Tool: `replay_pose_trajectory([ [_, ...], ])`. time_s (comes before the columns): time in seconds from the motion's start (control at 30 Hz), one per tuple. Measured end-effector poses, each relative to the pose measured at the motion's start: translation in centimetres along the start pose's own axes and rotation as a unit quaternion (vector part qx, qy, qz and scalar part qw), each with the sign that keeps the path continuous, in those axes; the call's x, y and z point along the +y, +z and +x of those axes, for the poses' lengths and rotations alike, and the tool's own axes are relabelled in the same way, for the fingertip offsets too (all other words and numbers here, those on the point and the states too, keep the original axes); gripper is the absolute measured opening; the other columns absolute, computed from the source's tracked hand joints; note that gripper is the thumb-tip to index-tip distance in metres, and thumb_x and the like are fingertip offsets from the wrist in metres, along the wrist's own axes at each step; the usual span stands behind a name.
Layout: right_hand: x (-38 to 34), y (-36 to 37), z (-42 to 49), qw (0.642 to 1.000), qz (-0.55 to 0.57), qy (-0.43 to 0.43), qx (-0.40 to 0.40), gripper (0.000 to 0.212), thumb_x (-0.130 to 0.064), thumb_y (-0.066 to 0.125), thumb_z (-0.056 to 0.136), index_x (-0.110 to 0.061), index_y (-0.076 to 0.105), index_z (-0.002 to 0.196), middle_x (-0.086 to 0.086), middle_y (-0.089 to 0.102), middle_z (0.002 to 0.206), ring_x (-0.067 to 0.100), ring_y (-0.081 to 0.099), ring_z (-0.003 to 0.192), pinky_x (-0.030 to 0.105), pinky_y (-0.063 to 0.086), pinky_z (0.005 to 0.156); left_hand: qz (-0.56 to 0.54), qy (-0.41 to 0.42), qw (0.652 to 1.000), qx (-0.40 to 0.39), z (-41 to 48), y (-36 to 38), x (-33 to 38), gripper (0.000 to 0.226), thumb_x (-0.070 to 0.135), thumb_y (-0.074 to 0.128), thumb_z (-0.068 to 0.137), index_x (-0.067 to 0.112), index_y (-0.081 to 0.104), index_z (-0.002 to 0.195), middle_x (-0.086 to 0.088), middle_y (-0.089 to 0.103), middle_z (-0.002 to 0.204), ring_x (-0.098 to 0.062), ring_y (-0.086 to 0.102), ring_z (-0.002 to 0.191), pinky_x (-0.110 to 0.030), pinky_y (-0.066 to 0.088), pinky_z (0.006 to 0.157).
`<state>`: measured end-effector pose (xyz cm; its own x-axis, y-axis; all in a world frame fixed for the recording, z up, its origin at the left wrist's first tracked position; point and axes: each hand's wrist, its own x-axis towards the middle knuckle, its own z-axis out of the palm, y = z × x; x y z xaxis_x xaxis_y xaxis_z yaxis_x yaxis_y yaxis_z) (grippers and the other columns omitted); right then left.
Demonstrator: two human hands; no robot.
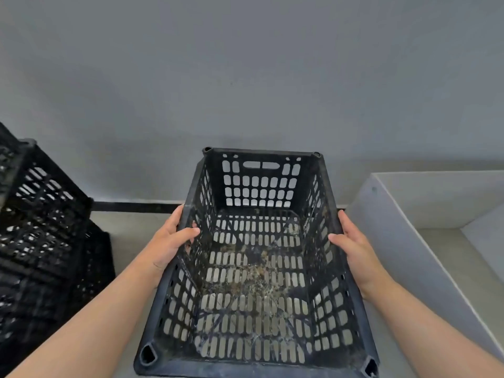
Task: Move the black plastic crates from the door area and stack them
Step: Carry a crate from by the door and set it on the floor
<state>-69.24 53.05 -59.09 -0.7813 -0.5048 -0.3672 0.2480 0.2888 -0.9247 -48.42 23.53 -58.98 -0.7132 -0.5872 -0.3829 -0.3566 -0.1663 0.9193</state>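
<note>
Left hand (170, 241) and right hand (354, 248) clasp the long side rims of a black slotted plastic crate (256, 268), thumbs hooked inside. Its perforated floor is grimy. Stacked black crates (41, 227) stand left, grey wall (245, 77) behind.

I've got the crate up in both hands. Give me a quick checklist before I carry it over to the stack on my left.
1. Both hands on the black slotted plastic crate: ok. The left hand and right hand each have a grip on a long side rim.
2. Grips level: ok, roughly opposite each other.
3. Crate empty: ok, only dried dirt on the slotted floor.
4. Stack of black plastic crates on the left ready to receive: cannot tell, its top is out of frame.
5. Path to the left: ok, bare floor between crate and stack.
6. White open box on the right clear of the swing: ok, apart from the crate.
</note>
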Motion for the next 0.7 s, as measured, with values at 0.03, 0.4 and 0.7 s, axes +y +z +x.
replay_pose_trajectory([
  [0.03, 1.6, 0.0, 0.8, 1.000, 0.000, 0.001, 0.000, 0.063, -0.015, 0.050, 0.107, -0.037, 0.030, 0.164, -0.004, 0.056, 0.152, 0.023, 0.061, 0.132, 0.053, 0.050, 0.111, 0.003, 0.002, 1.000, -0.001, 0.9, 0.2, -1.5, 0.052, 0.012, 0.060, 0.097, 0.038, 0.049, 0.142, 0.001, 0.070, 0.097, -0.024, 0.070, 0.096, -0.050, 0.050, 0.101],
  [0.4, 16.0, -0.7, 7.6, 1.000, 0.003, 0.020, -0.023, 0.091, -0.046, 0.069, 0.079, -0.054, 0.026, 0.159, -0.008, 0.048, 0.162, 0.029, 0.053, 0.144, 0.060, 0.044, 0.115, 0.032, -0.019, 0.999, -0.003, 6.0, 2.7, -12.3, 0.056, 0.005, 0.057, 0.098, 0.042, 0.046, 0.139, 0.000, 0.068, 0.112, -0.006, 0.072, 0.075, -0.023, 0.057, 0.065],
  [0.7, 16.7, 1.9, 8.5, 0.997, -0.073, 0.024, 0.016, 0.079, -0.006, 0.058, 0.104, -0.033, 0.019, 0.168, -0.009, 0.048, 0.158, 0.022, 0.057, 0.137, 0.052, 0.044, 0.118, 0.031, -0.049, 0.998, 0.022, 7.5, 2.1, -17.0, 0.074, 0.017, 0.064, 0.094, 0.043, 0.028, 0.154, 0.000, 0.061, 0.137, -0.026, 0.065, 0.118, -0.051, 0.050, 0.102],
])
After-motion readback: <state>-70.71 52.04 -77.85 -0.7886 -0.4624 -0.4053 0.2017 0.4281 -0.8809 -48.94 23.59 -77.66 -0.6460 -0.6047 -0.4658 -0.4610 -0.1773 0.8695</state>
